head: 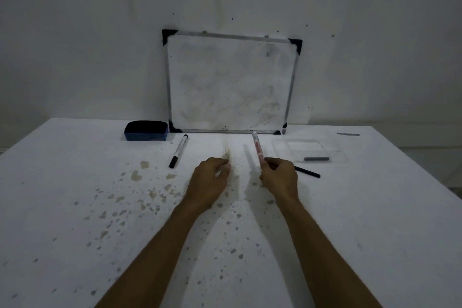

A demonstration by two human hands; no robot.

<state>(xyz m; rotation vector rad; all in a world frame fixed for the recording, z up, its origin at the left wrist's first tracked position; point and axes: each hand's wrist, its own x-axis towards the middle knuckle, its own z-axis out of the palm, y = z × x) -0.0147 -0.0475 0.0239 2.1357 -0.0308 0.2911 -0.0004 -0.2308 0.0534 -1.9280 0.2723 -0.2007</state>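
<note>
My right hand [278, 177] grips the lower end of a red-and-white marker [257, 149], which points up and away toward the whiteboard [230, 82]. The whiteboard is smudged, has a metal frame with black corners, and leans against the wall at the back of the table. My left hand [211, 179] hovers with curled fingers just left of the right hand; something small and pale seems pinched at its fingertips, but blur hides what it is. A black-capped white marker [179, 151] lies on the table to the left of my hands.
A blue eraser with a black pad [146, 130] sits left of the board. A clear shallow tray [310, 150] holding a grey stick [316, 159] stands at the right. A black pen [307, 172] lies behind my right hand. The white table [100, 182] is stained with brown spots.
</note>
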